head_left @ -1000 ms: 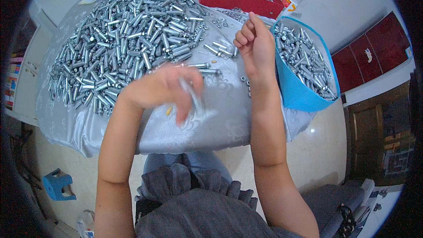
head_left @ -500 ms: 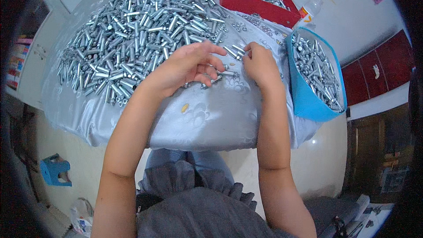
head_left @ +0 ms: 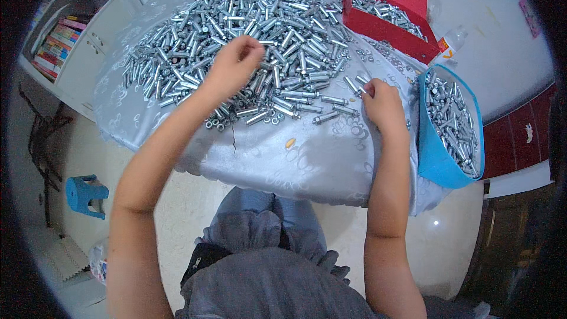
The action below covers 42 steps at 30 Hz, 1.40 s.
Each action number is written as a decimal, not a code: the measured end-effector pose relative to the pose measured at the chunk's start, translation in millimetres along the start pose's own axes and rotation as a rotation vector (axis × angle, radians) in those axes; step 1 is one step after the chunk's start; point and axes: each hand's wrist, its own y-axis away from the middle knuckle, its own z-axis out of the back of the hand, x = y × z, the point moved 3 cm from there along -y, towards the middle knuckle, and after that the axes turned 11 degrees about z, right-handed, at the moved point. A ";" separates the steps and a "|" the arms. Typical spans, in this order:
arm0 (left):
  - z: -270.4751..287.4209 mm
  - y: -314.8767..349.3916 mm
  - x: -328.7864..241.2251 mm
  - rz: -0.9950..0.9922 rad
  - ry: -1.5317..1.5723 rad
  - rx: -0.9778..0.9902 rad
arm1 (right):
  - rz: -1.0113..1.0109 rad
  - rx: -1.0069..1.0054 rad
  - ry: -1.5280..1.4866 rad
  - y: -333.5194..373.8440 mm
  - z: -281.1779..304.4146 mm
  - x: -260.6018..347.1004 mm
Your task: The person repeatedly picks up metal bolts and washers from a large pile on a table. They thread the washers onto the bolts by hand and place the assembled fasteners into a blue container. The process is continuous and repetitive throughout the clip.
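Observation:
A broad pile of silvery expansion bolts (head_left: 183, 41) covers much of the table. Over its middle is my left hand (head_left: 233, 65), thumb and fingers pinched together. A bolt lies right at its fingertips, but whether they grip it is unclear. My right hand (head_left: 384, 106) is low over the cloth to the right of the pile, its fingers curled closed at the end of an expansion bolt (head_left: 361, 90). Another bolt (head_left: 350, 84) lies beside it. Between my hands, a few loose bolts (head_left: 326, 117) rest along the pile's near edge.
A blue fabric bin (head_left: 434, 147) full of bolts stands at the right edge. Behind it are a red box (head_left: 384, 29) with more bolts and a plastic bottle (head_left: 453, 41). Loose nuts (head_left: 218, 124) and a small yellow piece (head_left: 290, 143) lie on the silvery tablecloth (head_left: 248, 159).
My left hand has moved from the loose bolts near my right hand to over the pile, and its spread fingers have closed. My right hand stays by the same bolts. The view has shifted.

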 end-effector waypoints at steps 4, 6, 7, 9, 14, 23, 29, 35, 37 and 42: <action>54.6 -27.1 18.0 -0.153 -0.792 0.000 | 0.007 -0.009 0.001 -0.8 -0.5 -3.1; 73.3 -27.8 11.3 -0.032 -0.949 0.002 | 0.004 -0.012 -0.004 -1.3 -0.1 -3.5; 81.5 -35.1 17.4 -0.041 -0.993 0.024 | 0.006 -0.012 -0.008 -1.3 -0.9 -4.4; 89.7 -41.3 17.1 -0.038 -1.034 0.070 | 0.010 -0.010 -0.018 -1.7 -1.0 -4.6; 82.0 -48.1 19.5 -0.151 -1.305 0.140 | 0.010 0.000 -0.022 -1.6 -1.5 -5.0; 83.0 -69.7 28.2 0.161 -1.138 0.206 | 0.004 -0.020 -0.033 -2.3 -3.5 -7.4; 64.8 -70.6 13.7 0.423 -1.212 -0.069 | 0.051 -0.058 -0.007 -1.4 -1.0 -9.2; 61.1 -73.5 10.1 0.402 -1.341 -0.054 | 0.023 -0.007 -0.006 -4.1 -4.0 -12.7; 64.8 -75.3 19.0 0.369 -1.329 -0.034 | 0.054 -0.054 -0.064 -6.1 -4.1 -12.0; 47.0 -71.7 22.1 0.378 -1.311 0.089 | 0.139 -0.163 -0.378 -10.8 -6.0 -8.3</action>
